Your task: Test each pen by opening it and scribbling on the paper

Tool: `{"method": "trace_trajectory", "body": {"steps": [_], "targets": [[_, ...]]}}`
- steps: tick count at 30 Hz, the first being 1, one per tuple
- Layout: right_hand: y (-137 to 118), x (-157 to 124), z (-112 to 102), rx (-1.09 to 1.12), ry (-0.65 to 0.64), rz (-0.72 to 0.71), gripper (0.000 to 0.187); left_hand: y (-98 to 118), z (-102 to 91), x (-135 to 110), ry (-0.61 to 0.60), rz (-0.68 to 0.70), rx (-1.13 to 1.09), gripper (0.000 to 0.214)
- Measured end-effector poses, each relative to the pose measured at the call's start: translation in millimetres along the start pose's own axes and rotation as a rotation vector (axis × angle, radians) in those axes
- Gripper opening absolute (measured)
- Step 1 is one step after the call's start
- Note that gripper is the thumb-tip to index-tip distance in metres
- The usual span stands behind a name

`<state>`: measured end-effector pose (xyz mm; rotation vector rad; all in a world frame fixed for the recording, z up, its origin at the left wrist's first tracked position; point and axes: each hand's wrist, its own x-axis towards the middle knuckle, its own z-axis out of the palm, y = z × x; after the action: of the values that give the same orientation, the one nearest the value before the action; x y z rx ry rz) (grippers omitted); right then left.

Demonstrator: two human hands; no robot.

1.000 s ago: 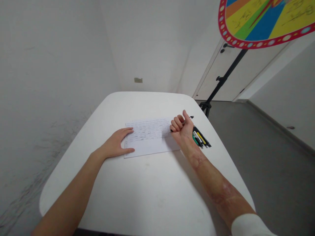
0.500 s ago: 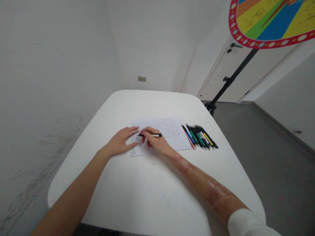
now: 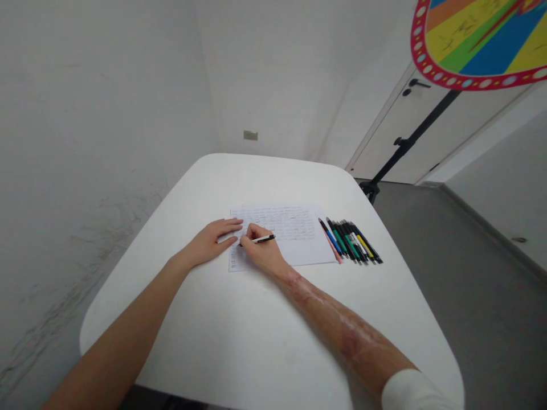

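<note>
I read, head view | right hand [image 3: 262, 253]: grips black pen [image 3: 261, 240], long axis near crosswise, tip on handwritten sheet [image 3: 277, 228] | left hand [image 3: 211, 242]: open, flat, fingertips on sheet's left edge, nearer the tip.

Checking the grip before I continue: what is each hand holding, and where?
The right hand holds a pen by the barrel, near its tip. The left hand holds nothing.

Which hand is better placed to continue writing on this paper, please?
Probably the right hand: its fingers grip the pen, and the tip is at the paper. The left hand holds no pen and rests on the paper's left edge.
</note>
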<state>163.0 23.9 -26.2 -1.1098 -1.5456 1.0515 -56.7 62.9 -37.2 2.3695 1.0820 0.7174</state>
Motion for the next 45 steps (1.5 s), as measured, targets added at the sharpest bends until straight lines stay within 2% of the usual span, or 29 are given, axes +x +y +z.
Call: {"method": "trace_trajectory", "body": {"steps": [8, 17, 39, 45], "targets": [[3.2, -0.3, 1.8, -0.038, -0.032, -0.016, 0.027, -4.3, 1.1, 0.0, 0.01, 0.031, -0.017, 0.041], [6.8, 0.2, 2.4, -0.029, 0.017, -0.024, 0.024, -5.5, 1.3, -0.2, 0.006, 0.021, -0.012, 0.042], [6.0, -0.1, 0.3, -0.071, -0.033, -0.034, 0.024, -10.7, 4.0, 0.0, 0.024, 0.053, -0.019, 0.041], [6.1, -0.4, 0.5, -0.063, 0.007, -0.035, 0.022, -9.7, 3.4, 0.4, 0.029, 0.051, -0.032, 0.042]]}}
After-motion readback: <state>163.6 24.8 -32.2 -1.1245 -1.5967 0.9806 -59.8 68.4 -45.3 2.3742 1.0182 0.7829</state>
